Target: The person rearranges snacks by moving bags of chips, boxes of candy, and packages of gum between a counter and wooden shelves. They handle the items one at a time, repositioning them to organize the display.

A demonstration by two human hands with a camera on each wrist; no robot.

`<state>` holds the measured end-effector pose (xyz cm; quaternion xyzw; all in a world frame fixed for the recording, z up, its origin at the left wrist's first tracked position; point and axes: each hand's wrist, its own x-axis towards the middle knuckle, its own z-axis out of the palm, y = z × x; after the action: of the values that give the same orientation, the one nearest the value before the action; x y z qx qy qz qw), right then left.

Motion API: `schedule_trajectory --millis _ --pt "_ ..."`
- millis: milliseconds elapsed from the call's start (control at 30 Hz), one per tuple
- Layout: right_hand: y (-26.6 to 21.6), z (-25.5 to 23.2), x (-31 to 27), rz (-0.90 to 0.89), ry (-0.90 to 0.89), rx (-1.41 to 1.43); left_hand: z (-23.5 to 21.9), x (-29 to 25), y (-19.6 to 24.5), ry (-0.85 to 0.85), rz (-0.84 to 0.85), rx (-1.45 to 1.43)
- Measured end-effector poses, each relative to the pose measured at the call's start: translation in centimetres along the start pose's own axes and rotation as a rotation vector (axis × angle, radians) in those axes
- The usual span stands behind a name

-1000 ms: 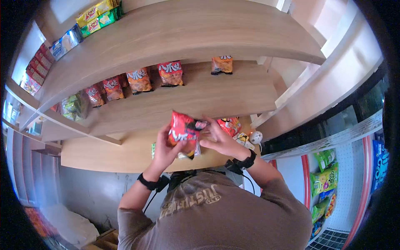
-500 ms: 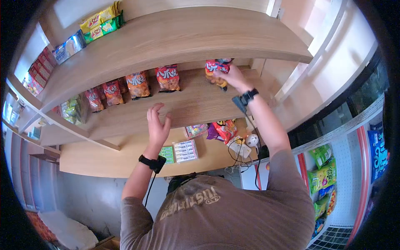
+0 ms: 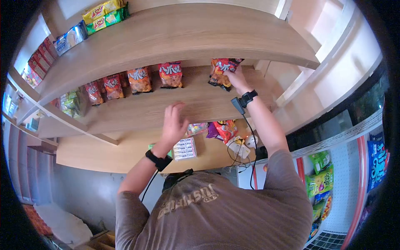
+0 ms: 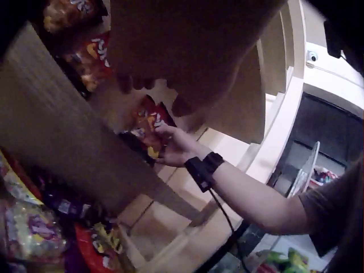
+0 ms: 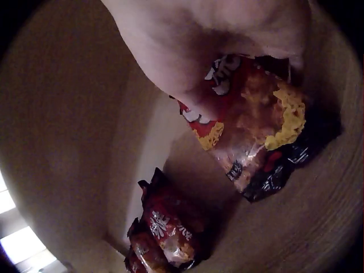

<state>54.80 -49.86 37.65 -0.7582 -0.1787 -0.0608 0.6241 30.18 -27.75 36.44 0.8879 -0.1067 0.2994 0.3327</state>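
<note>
Gripping snack bag (image 3: 221, 71) near shelf (image 3: 200, 102) end, right hand (image 3: 237, 79), left hand (image 3: 175, 121) seemingly relaxed, hovering

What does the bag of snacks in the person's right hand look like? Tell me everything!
The snack bag is a shiny, crinkly packet, mostly red and orange, with big white letters near the top, a yellow snack picture in the middle and a black bottom edge. It stands at the right end of a row of similar bags on the middle wooden shelf, leaning a little. The right hand holds it from the front; the left hand does not touch it.
</note>
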Motion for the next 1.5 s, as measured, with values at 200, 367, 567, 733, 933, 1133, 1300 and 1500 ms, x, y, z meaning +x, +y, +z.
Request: schedule_trajectory --millis 200,367,567,733,933,1133,1300,1500 --pt "-2.6 0.3 -0.7 0.078 0.01 0.088 6.0 7.0 2.1 -0.117 -0.137 -0.308" --pt "1.4 -0.6 2.0 0.0 0.034 0.069 13.0 14.1 -1.9 -0.161 -0.217 -0.343" --pt "1.9 -1.1 3.1 0.004 0.041 -0.232 19.2 19.7 -5.5 0.041 -0.291 -0.433" --pt "3.2 -0.5 3.3 0.029 -0.023 -0.084 19.4 21.9 -5.8 -0.197 -0.149 -0.057" --pt "2.5 -0.1 2.6 0.105 -0.188 0.103 20.9 21.9 -4.6 -0.147 -0.58 -0.631" --pt "3.4 -1.3 3.6 0.109 -0.109 0.102 18.9 21.6 -1.6 0.011 -0.262 -0.651" --pt "1.6 -1.0 2.4 0.18 -0.133 0.089 21.9 22.1 -4.0 0.065 -0.128 -0.259" --pt "1.3 -1.3 1.6 0.19 -0.133 0.079 22.1 21.0 -4.1 0.017 -0.33 -0.424"
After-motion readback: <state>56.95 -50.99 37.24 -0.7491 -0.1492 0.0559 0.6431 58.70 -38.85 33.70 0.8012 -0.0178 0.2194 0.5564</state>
